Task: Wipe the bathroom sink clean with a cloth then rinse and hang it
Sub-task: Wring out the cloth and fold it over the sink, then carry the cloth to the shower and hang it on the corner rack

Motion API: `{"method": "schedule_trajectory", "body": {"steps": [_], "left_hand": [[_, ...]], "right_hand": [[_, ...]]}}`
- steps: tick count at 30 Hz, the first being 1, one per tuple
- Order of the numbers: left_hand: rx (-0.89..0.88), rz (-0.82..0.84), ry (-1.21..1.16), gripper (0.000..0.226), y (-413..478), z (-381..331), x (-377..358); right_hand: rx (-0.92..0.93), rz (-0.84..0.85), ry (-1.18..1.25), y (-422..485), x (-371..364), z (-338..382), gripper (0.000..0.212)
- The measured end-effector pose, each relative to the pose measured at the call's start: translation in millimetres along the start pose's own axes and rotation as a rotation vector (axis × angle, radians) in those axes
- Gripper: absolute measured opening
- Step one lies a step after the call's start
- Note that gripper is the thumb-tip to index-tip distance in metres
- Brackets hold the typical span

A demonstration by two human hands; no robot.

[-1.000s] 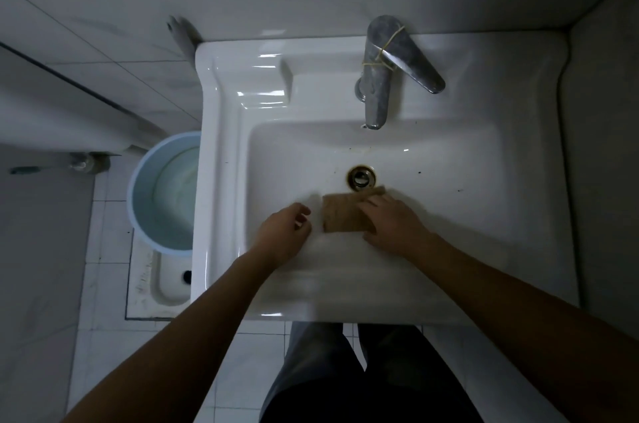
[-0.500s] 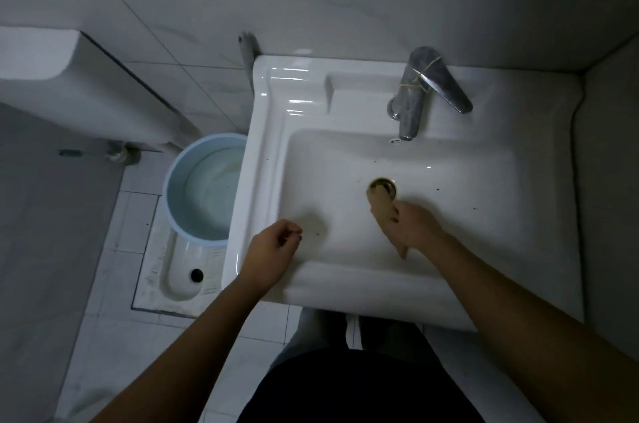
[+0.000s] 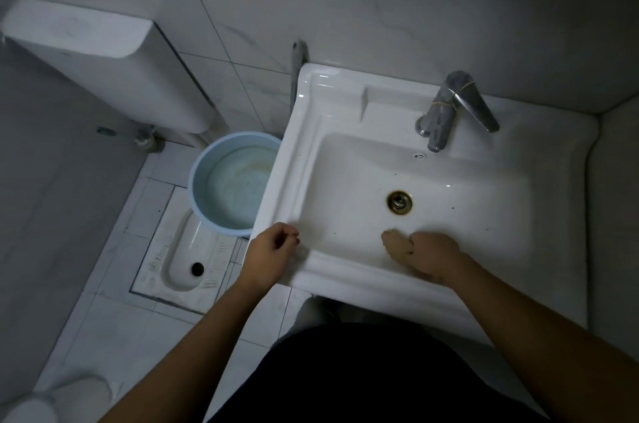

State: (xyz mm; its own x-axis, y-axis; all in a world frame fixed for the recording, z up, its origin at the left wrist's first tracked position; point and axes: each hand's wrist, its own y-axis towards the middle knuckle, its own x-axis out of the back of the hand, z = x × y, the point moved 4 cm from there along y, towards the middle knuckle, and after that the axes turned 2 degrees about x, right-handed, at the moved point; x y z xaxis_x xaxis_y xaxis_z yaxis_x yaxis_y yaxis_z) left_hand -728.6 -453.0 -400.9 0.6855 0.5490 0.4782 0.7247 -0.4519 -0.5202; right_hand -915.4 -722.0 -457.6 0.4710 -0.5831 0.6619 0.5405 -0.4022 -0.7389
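A white rectangular sink is fixed in the wall corner, with a brass drain and small dark specks on its basin. My right hand is inside the basin near the front wall, shut on a bunched tan cloth that sticks out to the left of my fingers and touches the basin. My left hand rests at the sink's front left corner with fingers loosely curled and nothing in it. A chrome tap with a rubber band around it stands at the back.
A light blue bucket with water stands on the floor left of the sink, over a squat toilet pan. A white cistern hangs on the left wall. A grey pipe runs by the sink's back left corner.
The cloth has gone from lying flat under my right hand near the drain to bunched in my right fist nearer the front wall. My left hand has moved out to the sink's corner. The view has swung left.
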Motion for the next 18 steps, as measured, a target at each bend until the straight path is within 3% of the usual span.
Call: {"method": "schedule_trajectory", "body": {"steps": [2, 4, 8, 14, 18], "left_hand": [[0.036, -0.078, -0.058, 0.016, -16.1, 5.4, 5.8], [0.090, -0.182, -0.133, 0.016, -37.6, 14.8, 13.3], [0.278, -0.372, -0.260, 0.015, -106.9, 60.7, 14.2], [0.709, -0.635, -0.510, 0.014, -267.7, 166.5, -47.4], [0.984, -0.810, -0.771, 0.015, -378.5, 220.2, -109.4]], "right_hand": [[0.042, 0.064, 0.007, 1.4, 5.2, 2.6, 0.065], [0.117, 0.106, -0.011, 0.4, 13.2, 9.5, 0.048], [0.269, 0.016, 0.166, -13.5, 20.2, 38.8, 0.026], [0.557, -0.081, 0.347, -58.0, 12.5, 135.1, 0.013], [0.834, 0.051, 0.226, -108.3, -14.6, 211.8, 0.005]]}}
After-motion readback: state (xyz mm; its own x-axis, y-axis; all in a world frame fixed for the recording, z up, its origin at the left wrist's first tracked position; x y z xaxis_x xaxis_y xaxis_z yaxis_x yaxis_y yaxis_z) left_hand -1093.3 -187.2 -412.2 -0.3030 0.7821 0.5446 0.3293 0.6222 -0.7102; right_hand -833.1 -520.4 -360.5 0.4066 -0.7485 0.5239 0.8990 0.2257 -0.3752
